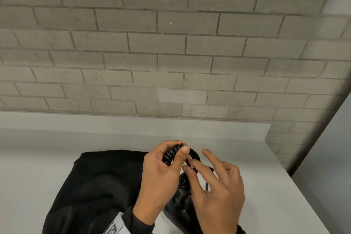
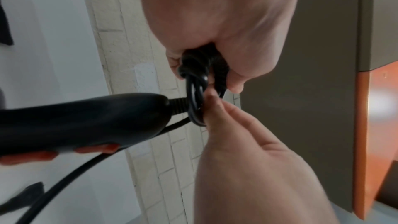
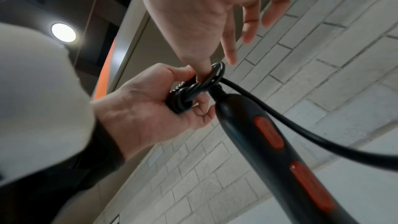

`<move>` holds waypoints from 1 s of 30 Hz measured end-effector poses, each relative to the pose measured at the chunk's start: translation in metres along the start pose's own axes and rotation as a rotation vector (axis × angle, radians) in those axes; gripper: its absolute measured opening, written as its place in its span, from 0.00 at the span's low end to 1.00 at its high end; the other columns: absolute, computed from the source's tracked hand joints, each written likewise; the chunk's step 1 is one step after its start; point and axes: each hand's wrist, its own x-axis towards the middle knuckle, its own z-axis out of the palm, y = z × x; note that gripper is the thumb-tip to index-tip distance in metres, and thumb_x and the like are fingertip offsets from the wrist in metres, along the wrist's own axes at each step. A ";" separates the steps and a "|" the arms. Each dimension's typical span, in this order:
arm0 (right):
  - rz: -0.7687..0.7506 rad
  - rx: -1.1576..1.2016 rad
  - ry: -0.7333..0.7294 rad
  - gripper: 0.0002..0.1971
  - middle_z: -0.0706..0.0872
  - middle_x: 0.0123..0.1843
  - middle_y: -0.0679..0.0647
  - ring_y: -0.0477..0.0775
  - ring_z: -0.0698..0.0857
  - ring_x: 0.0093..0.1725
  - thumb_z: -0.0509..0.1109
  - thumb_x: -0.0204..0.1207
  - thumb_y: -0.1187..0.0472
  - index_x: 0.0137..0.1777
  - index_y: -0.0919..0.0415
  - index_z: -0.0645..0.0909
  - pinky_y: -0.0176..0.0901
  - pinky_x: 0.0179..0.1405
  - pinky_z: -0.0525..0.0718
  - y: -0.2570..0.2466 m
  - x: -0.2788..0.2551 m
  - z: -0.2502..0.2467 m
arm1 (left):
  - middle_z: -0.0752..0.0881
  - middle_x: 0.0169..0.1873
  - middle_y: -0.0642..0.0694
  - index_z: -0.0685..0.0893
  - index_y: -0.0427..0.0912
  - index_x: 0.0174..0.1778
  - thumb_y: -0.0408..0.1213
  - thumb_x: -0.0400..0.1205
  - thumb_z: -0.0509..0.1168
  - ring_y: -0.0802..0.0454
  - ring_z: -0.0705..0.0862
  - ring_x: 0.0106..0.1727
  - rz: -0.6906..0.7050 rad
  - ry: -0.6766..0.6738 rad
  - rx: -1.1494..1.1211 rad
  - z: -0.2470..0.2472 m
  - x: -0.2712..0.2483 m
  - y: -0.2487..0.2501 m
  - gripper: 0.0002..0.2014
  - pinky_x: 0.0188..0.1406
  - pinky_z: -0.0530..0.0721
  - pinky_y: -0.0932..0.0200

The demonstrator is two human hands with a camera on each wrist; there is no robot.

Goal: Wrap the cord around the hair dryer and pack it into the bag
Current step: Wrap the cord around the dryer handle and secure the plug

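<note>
The black hair dryer (image 1: 179, 202) lies under my hands on the white table, its handle (image 3: 269, 142) bearing red buttons. My left hand (image 1: 175, 157) grips a tight coil of black cord (image 1: 171, 155) just above the handle's end. My right hand (image 1: 190, 167) pinches a cord loop (image 3: 217, 72) beside that coil between thumb and index finger, with its other fingers spread straight. A loose length of cord (image 3: 301, 135) trails off past the handle. The black bag (image 1: 91, 186) lies flat to the left, partly under my left arm.
The white table (image 1: 266, 186) meets a brick wall (image 1: 171, 62) at the back, with a low white upstand along it. Its right edge runs diagonally near my right hand. The plug prongs (image 1: 210, 167) show just beyond my right fingers.
</note>
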 end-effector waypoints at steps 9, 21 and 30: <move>0.149 -0.044 -0.167 0.14 0.86 0.57 0.29 0.45 0.79 0.52 0.62 0.74 0.40 0.36 0.40 0.86 0.38 0.40 0.81 -0.011 0.003 -0.003 | 0.91 0.38 0.57 0.88 0.50 0.46 0.43 0.76 0.73 0.58 0.90 0.40 0.204 0.030 0.162 0.003 -0.004 -0.011 0.05 0.41 0.83 0.73; 0.904 0.896 -0.771 0.20 0.86 0.35 0.48 0.46 0.83 0.42 0.66 0.81 0.46 0.30 0.56 0.77 0.46 0.50 0.76 -0.002 0.049 -0.034 | 0.87 0.39 0.52 0.87 0.48 0.53 0.45 0.79 0.70 0.60 0.88 0.40 0.493 -0.034 0.396 -0.011 0.010 -0.026 0.09 0.42 0.82 0.73; 0.444 0.605 -0.429 0.03 0.83 0.47 0.43 0.47 0.83 0.46 0.74 0.75 0.52 0.47 0.47 0.86 0.34 0.45 0.81 0.002 0.006 -0.022 | 0.87 0.42 0.52 0.88 0.47 0.52 0.47 0.80 0.69 0.59 0.88 0.45 0.456 -0.030 0.413 -0.011 0.016 -0.029 0.11 0.45 0.84 0.70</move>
